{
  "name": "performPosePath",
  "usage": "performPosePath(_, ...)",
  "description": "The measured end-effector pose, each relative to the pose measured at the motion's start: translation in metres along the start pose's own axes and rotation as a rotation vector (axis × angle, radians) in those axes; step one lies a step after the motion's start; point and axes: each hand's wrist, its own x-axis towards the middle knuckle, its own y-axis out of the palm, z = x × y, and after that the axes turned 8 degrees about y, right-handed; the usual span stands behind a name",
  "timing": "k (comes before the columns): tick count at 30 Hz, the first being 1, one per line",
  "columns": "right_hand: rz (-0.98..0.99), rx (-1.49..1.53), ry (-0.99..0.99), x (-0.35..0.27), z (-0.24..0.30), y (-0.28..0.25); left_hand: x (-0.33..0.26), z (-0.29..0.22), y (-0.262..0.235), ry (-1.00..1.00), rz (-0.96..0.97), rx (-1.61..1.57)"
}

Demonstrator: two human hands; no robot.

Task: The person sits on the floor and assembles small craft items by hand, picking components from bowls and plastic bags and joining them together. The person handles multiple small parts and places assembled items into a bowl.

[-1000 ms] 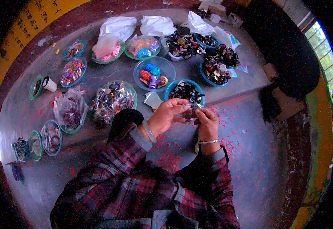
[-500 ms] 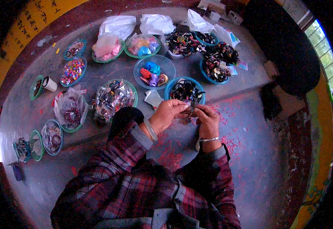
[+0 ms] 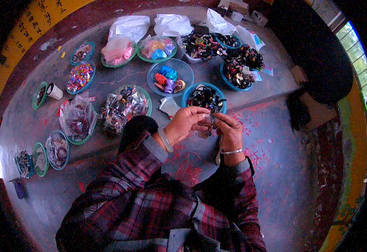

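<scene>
My left hand (image 3: 181, 126) pinches thumb and forefinger together at a small brownish piece (image 3: 205, 132) with a shiny, partly clear look. From the other side, the thumb and fingers of my right hand (image 3: 230, 135) close on the same piece. Its exact kind is too small to tell, and my fingers cover part of it. Just beyond my fingertips stands a blue basin (image 3: 184, 101) heaped with tangled black cords (image 3: 204, 97). A white packet (image 3: 169, 106) lies to the left of that basin, near my left hand.
A clear bowl (image 3: 151, 69) of colourful bundles stands further back. Green and blue basins of bagged trinkets (image 3: 126, 105) and bright beads (image 3: 81, 77) spread to the left. More black cords (image 3: 239, 74) pile up at the back right. Reddish scraps (image 3: 187, 168) litter the floor below the ledge.
Both hands stay at almost the same spot, with only small shifts of the fingers around the piece. The left fingertips sit slightly higher. The basins have not moved.
</scene>
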Motion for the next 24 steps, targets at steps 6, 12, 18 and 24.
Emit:
performPosePath(6, 0.053, 0.049, -0.015, -0.0005, -0.0023, 0.0001, -0.0031, -0.0071, 0.0005, -0.003, -0.001, -0.044)
performPosePath(12, 0.107, -0.015, -0.103, -0.0011, -0.0027, -0.0036, -0.0039, -0.009, -0.0026, -0.011, 0.029, -0.082)
performPosePath(18, 0.1, -0.12, -0.18, -0.0002, -0.0043, -0.0063, -0.0032, -0.0091, -0.0049, -0.013, 0.088, -0.186)
performPosePath(24, 0.08, -0.189, -0.196, -0.0047, 0.0023, -0.0028, -0.0008, -0.0077, -0.0031, -0.009, 0.074, -0.111)
